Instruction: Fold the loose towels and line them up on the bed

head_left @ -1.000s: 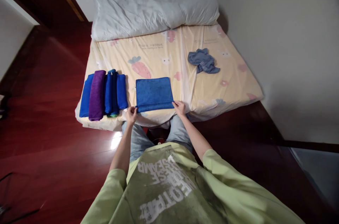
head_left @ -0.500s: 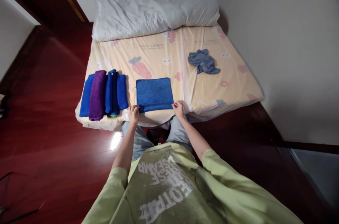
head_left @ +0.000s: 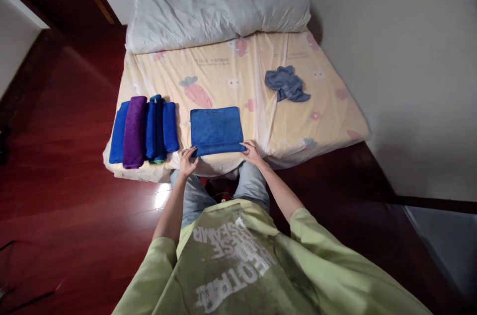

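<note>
A: Hand status?
B: Left hand (head_left: 187, 160) and right hand (head_left: 252, 152) each pinch a near corner of the blue towel (head_left: 216, 128). Gripping both ends probably keeps that folded edge straight.
A: Location?
B: Flat on the bed (head_left: 328, 121), near edge, just right of the folded towels (head_left: 143, 128). Plush rectangle, soft nap. Crumpled grey-blue cloth (head_left: 286, 84) lies well apart.

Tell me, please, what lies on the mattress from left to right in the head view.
Long blue towel → long purple towel → further long blue towels → flat folded blue towel → crumpled grey-blue cloth.
</note>
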The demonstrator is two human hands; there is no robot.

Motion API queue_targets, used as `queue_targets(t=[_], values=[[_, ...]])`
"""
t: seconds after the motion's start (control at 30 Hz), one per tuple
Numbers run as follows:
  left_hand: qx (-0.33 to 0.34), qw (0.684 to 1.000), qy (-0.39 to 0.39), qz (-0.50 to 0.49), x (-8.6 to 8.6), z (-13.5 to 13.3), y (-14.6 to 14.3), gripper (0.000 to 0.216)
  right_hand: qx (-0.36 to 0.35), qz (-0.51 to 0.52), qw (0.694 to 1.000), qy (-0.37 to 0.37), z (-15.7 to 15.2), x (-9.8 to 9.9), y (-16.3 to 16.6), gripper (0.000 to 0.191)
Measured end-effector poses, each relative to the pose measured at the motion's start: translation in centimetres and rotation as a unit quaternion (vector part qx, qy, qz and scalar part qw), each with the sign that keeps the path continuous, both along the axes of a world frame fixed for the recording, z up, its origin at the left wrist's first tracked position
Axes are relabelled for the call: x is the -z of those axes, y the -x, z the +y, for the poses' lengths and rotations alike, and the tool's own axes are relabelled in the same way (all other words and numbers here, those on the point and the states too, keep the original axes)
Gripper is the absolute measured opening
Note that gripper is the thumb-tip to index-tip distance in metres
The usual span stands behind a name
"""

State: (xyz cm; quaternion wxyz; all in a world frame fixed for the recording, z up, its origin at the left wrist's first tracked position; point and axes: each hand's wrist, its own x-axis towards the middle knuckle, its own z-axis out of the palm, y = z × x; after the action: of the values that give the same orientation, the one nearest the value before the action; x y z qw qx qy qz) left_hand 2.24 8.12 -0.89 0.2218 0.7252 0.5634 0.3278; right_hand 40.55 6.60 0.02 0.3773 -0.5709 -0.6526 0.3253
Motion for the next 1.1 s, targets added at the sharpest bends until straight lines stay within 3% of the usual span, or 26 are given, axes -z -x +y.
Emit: queue_targets(t=[0.23, 0.67, 0.9, 1.1], values=[[-0.040, 0.999, 0.003, -0.004, 0.3, 0.9, -0.6, 0.041, 0.047, 0.022, 0.998, 0.023, 0.3, 0.2, 0.4, 0.048], [-0.076, 0.994, 0.037, -0.072, -0.8, 0.8, 0.1, 0.033, 0.077, 0.102, 0.992, 0.020, 0.7, -0.2, -0.3, 0.025], [-0.113, 0.989, 0.043, -0.083, -0.2, 0.8, -0.2, 0.036, 0.106, 0.125, 0.983, 0.079, 0.5, 0.1, -0.1, 0.042], [-0.130, 0.987, 0.049, -0.083, 0.3, 1.0, -0.2, 0.034, 0.109, 0.104, 0.986, 0.065, 0.5, 0.1, 0.1, 0.052]])
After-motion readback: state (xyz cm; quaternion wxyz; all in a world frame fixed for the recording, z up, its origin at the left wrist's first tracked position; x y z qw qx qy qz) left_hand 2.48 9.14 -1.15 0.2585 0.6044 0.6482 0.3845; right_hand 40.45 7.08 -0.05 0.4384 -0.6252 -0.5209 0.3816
